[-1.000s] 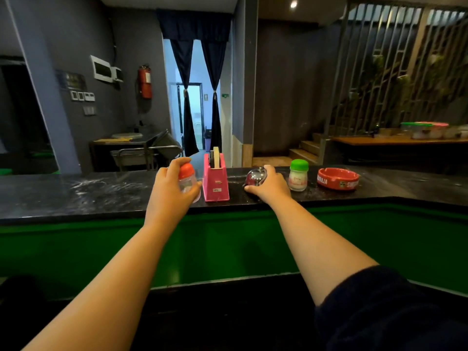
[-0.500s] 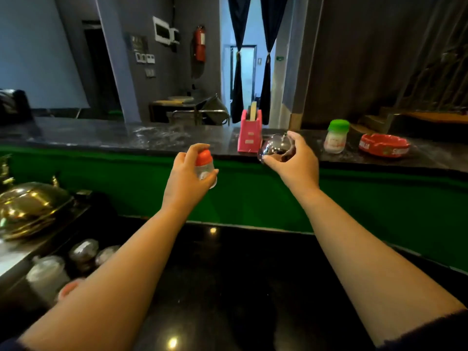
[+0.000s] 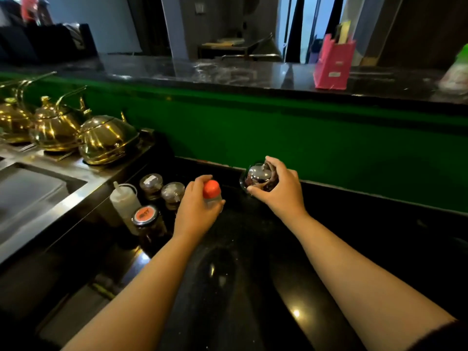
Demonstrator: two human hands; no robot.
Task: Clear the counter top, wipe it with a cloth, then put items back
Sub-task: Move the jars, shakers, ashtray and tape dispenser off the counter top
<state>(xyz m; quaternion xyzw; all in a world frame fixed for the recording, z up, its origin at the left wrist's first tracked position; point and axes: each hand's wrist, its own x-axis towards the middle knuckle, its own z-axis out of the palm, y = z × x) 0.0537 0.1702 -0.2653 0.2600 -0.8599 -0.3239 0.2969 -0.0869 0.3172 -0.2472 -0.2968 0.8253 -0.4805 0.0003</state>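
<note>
Low over the black lower counter (image 3: 253, 287), two bare forearms reach forward from the bottom of the view. On that glossy surface the left hand (image 3: 195, 211) curls its fingers and thumb round a small clear shaker with an orange-red cap (image 3: 212, 192), held upright, the cap showing above the fingers; whether its base touches the counter cannot be told. Just to its right, the right hand (image 3: 281, 191) grips a rounded glass jar with a shiny metal lid (image 3: 258, 177), fingers wrapped over the top and thumb pinching the near side, close to the green wall (image 3: 304, 138).

Left of the left hand stand a jar with an orange label on its lid (image 3: 145, 216), a white squeeze bottle (image 3: 124, 201) and two dark jars with clear lids (image 3: 163, 190), grouped tight together. Beyond them lies a steel sink (image 3: 38, 193), and behind it three brass kettles (image 3: 76, 133) sit in a row.

Above the green wall runs the dark raised counter top (image 3: 202, 69). A pink tape dispenser (image 3: 333, 63) stands on it toward the right, and at the far right edge a blurred green-capped container (image 3: 459, 69) is partly cut off.
</note>
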